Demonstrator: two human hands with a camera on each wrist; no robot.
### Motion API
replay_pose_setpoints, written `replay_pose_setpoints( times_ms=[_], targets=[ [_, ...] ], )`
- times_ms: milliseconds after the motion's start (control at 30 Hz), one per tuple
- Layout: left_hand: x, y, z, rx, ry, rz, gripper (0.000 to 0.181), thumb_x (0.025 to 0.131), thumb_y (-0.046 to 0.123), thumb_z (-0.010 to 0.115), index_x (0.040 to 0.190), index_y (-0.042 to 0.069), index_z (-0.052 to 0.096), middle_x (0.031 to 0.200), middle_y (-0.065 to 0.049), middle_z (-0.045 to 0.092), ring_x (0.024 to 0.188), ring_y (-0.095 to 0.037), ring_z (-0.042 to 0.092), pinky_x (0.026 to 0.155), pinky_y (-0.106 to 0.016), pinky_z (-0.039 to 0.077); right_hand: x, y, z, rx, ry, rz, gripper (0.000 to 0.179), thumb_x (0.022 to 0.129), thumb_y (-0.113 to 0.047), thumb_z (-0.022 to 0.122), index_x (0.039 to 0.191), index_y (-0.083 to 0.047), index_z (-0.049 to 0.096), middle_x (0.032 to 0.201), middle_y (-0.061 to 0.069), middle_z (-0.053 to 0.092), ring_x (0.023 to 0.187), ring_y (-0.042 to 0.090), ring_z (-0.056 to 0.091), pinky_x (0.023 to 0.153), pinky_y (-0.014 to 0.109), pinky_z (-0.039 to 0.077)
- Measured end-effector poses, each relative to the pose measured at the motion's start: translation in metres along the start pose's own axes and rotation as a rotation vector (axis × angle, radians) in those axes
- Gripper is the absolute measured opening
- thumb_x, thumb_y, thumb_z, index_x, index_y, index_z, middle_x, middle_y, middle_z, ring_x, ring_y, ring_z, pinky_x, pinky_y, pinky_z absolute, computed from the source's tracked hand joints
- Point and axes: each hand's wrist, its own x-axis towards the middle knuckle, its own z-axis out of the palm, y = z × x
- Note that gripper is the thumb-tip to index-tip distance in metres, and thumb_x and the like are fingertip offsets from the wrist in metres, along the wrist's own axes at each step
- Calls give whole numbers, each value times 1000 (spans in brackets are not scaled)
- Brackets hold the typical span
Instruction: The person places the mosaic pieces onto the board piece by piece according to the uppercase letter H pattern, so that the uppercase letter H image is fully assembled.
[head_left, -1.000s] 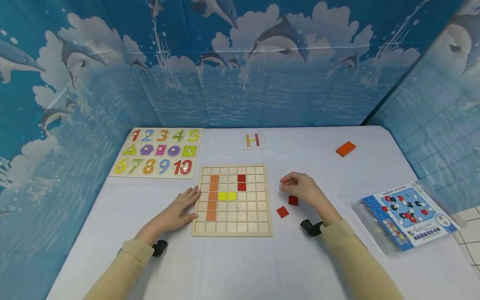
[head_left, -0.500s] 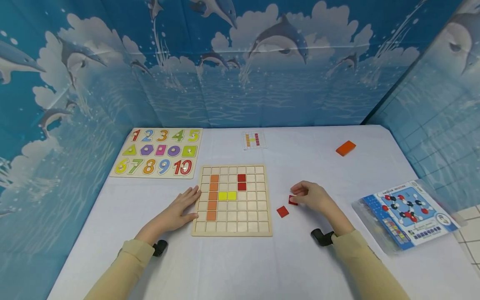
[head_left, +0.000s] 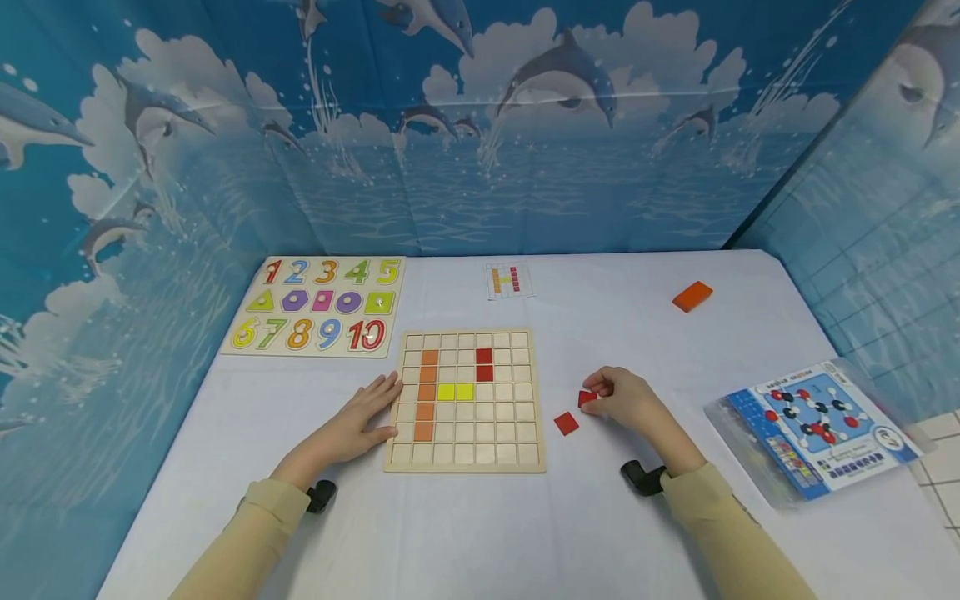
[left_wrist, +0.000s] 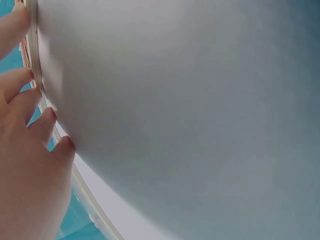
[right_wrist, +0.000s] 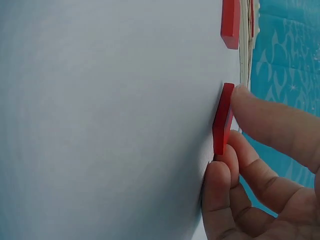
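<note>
My right hand [head_left: 628, 402] pinches a red square tile [right_wrist: 223, 120] between thumb and fingertips, low over the white table and right of the wooden grid board [head_left: 484, 454]. In the right wrist view the tile looks slightly tilted. A second red tile [head_left: 566, 423] lies closer to the board. My left hand [head_left: 351, 423] rests with fairly straight fingers against the board's left edge. Set in the grid are a column of orange tiles [head_left: 426, 392], two yellow tiles [head_left: 455, 392] side by side, and two red tiles [head_left: 484, 365] stacked in one column.
Behind the board lies a small pattern card [head_left: 508, 281]. A number and shape puzzle [head_left: 315, 307] sits at the back left. Orange pieces [head_left: 692, 296] lie at the back right, and a bagged blue-and-white package [head_left: 821, 425] is on the right side.
My right hand has come down and slightly right, onto the farther red tile, and now pinches it. The left hand and the board have stayed put.
</note>
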Motion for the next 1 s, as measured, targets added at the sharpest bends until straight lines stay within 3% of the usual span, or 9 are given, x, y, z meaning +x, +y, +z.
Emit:
replay_pose_setpoints(
  times_ms=[400,1000],
  targets=[
    [-1,1,0,-5,9,10,72,95,21,65,155,4,27,165,-14,15,152,-38,10,124,-58,7,-2,-4,2,-60,32,-47,21,81,-7,77,98,0,66,85,7,55,80,21,50,65,26,42],
    [1,-2,1,-4,-10,-7,74,95,20,65,156,7,26,166,-9,13,154,-34,8,125,-55,6,-5,-5,1,-56,68,-46,16,85,-8,71,98,-2,63,86,7,62,76,19,55,63,25,44]
  ],
)
